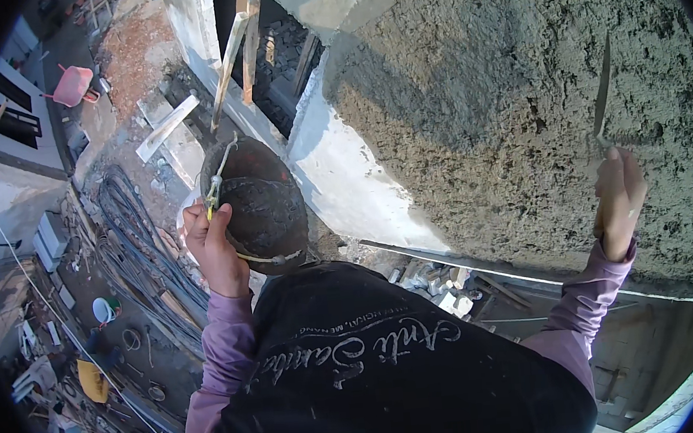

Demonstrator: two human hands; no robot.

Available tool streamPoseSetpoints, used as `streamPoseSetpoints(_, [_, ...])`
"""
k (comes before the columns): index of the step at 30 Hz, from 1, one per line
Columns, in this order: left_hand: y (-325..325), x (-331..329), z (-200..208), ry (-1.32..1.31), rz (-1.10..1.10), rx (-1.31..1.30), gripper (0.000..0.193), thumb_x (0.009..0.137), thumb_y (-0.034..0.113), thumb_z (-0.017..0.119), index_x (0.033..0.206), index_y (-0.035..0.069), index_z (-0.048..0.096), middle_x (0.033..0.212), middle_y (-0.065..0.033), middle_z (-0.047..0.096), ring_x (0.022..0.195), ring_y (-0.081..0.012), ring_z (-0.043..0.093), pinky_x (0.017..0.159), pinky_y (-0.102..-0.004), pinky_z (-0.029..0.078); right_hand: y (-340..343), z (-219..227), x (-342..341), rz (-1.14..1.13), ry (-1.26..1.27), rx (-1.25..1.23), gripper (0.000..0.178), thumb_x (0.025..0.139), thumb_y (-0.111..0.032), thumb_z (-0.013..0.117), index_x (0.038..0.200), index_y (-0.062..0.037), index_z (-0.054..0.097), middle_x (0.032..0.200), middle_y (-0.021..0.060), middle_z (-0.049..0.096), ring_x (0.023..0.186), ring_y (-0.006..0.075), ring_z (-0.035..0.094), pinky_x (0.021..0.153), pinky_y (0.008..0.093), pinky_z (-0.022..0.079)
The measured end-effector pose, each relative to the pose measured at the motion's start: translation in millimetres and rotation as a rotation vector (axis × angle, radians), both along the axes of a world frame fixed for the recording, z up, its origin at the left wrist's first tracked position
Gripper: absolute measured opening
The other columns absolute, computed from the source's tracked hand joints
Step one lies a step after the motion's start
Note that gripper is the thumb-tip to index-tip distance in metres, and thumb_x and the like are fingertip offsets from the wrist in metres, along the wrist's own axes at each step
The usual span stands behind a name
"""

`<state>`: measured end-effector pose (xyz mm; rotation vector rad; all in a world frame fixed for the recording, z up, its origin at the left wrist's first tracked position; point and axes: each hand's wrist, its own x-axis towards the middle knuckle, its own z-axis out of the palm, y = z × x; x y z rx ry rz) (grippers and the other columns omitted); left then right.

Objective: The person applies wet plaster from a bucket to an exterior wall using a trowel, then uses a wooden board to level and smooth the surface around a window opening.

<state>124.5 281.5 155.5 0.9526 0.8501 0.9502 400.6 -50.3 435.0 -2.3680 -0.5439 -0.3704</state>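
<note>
Currently, left hand (216,248) closed round the rope handle (216,187) of a dark bucket (297,204), held near left of the body; wet grey mortar (259,212) inside. Right hand (620,192) gripping a trowel (604,95) at right — blade nearly edge-on, tip pointing far, alongside the rough mortar-coated wall (474,172). Blade contact with wall: cannot tell. Darker, wetter-looking patch on the wall's far left part. Far left on the ground — pink wheelbarrow (73,85); nearer, coiled dark hoses (134,243).

The left hand (216,248) and right hand (620,192) curl, held wide apart.
</note>
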Motion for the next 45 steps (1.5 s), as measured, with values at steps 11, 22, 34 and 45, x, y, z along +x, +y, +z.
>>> streamPoseSetpoints(11, [-5, 42, 36, -0.106, -0.209, 0.085, 0.006, 0.079, -0.005, 0.064, 0.074, -0.006, 0.060, 0.092, -0.0011, 0.041, 0.091, -0.0124, 0.042, 0.084, -0.0237, 0.031, 186, -329, -52, 0.899, 0.143, -0.867, 0.027, 0.077, -0.015, 0.061, 0.098, 0.0030, 0.063, 0.093, 0.0214, 0.063, 0.079, 0.0379, 0.065, 0.073, 0.0454, 0.054])
streamPoseSetpoints(22, [29, 29, 23, -0.148, -0.050, -0.155, 0.005, 0.083, 0.003, 0.058, 0.079, 0.002, 0.055, 0.085, 0.0013, 0.043, 0.081, -0.0079, 0.045, 0.077, -0.0230, 0.036, 189, -168, -57, 0.885, 0.430, -0.405, 0.028, 0.075, -0.020, 0.078, 0.088, 0.0010, 0.065, 0.073, 0.0162, 0.063, 0.067, 0.0306, 0.064, 0.062, 0.0403, 0.049])
streamPoseSetpoints(34, [54, -3, -8, 0.063, 0.095, -0.019, 0.001, 0.078, -0.005, 0.062, 0.078, -0.004, 0.063, 0.087, 0.0008, 0.039, 0.084, -0.0104, 0.039, 0.079, -0.0236, 0.032, 185, -96, 127, 0.381, 0.883, -0.140, 0.027, 0.096, -0.026, 0.057, 0.087, -0.0008, 0.062, 0.065, 0.0025, 0.058, 0.049, 0.0091, 0.051, 0.044, 0.0223, 0.042])
streamPoseSetpoints(45, [49, 7, 1, 0.124, -0.058, 0.082, 0.007, 0.077, -0.005, 0.061, 0.081, -0.008, 0.066, 0.091, -0.0023, 0.044, 0.090, -0.0127, 0.041, 0.081, -0.0236, 0.032, 181, -170, -14, 0.652, 0.071, -0.648, 0.016, 0.080, -0.015, 0.063, 0.085, 0.0003, 0.063, 0.079, 0.0205, 0.063, 0.069, 0.0350, 0.065, 0.063, 0.0462, 0.051])
